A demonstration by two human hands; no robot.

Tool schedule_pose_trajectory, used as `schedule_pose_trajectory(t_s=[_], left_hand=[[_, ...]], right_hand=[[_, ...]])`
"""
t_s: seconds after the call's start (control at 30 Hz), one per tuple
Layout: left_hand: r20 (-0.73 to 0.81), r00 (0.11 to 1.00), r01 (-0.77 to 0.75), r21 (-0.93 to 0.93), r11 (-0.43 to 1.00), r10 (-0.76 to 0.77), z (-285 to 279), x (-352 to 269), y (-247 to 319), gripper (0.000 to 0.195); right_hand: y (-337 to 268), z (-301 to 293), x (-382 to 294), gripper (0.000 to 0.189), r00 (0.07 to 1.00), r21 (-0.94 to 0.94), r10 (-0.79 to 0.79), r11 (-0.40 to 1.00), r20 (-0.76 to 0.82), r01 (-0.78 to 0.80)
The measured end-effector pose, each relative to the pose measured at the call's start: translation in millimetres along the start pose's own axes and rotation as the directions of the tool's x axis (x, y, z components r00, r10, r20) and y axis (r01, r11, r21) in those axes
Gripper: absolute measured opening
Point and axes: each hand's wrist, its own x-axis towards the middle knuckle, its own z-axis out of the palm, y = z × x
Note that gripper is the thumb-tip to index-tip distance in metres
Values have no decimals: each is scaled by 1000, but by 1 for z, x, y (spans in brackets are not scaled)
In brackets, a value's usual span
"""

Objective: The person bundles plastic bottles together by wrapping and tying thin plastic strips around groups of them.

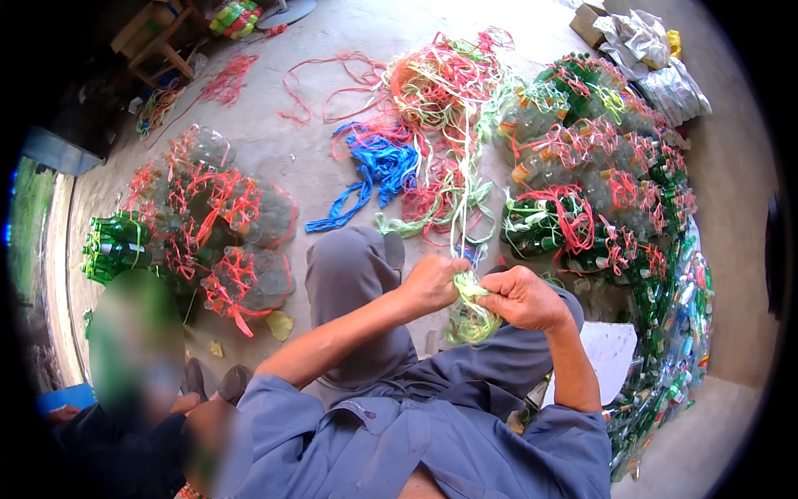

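Over my lap, my left hand (436,284) is closed around pale green twine where strands run away toward the floor. My right hand (525,298) pinches the same bunch of yellow-green twine (475,315) from the other side, thumb and fingers together. Below both hands the bunch hangs in loose loops. Pale strands (462,187) stretch from my left hand up to a big tangled heap of red, pink and pale green twine (430,84) on the floor. Beside that heap lies a crumpled strip of blue plastic (381,163).
Tied bundles of clear bottles (271,209) and green bottles (118,243) stand at left. More tied bottles (580,143) line the right, near loose bottles (676,349). White sacks (670,87) lie far right. Another person (124,443) is close at lower left. A wooden stool (165,53) stands far left.
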Motion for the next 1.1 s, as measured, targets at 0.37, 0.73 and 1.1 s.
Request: schedule_pose_trajectory(t_s=[0.37, 0.73, 1.1], left_hand=[[278, 960, 198, -569, 798, -40, -29, -88, 43, 15], [182, 983, 154, -808, 569, -7, -45, -112, 65, 9], [-27, 996, 21, -841, 541, -79, -72, -129, 74, 11]], right_hand=[[-14, 11, 41, 20, 967, 130, -50, 988, -251, 85], [61, 20, 80, 31, 970, -211, -77, 977, -229, 28], [88, 17, 78, 30, 866, -691, -431, 708, -254, 149]])
